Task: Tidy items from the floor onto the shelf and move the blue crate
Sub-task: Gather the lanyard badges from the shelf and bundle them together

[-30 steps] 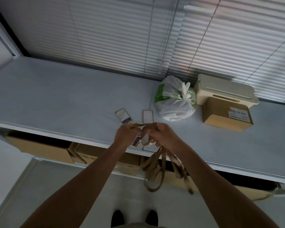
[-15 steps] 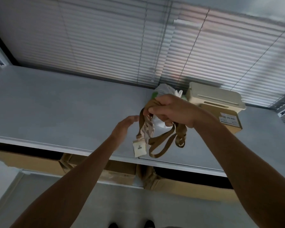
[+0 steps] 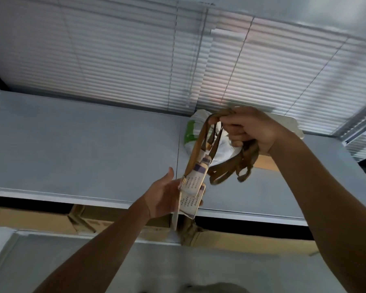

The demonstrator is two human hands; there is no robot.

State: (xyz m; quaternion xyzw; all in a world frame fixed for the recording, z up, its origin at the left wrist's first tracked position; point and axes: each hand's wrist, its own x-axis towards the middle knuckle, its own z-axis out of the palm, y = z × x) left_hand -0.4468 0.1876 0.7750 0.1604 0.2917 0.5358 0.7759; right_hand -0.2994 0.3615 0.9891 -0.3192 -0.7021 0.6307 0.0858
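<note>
My right hand [image 3: 253, 129] is raised over the grey shelf top [image 3: 82, 149] and grips a bundle of tan lanyards [image 3: 230, 166] whose loops hang down. Several white badge cards [image 3: 193, 187] dangle from the straps. My left hand [image 3: 167, 194] cups those cards from below, fingers wrapped around them. Behind the lanyards a white and green plastic bag [image 3: 191, 132] sits on the shelf, mostly hidden. No blue crate is in view.
A cream plastic box [image 3: 294, 125] and a cardboard box [image 3: 264, 161] stand on the shelf behind my right hand. Cardboard boxes [image 3: 30, 218] fill the lower shelf. Closed window blinds [image 3: 135, 60] run along the back. Grey floor [image 3: 51, 261] lies below.
My right hand has lifted the lanyard bundle higher and further right. My left hand, open half a second ago, has come under the hanging cards and closed on them.
</note>
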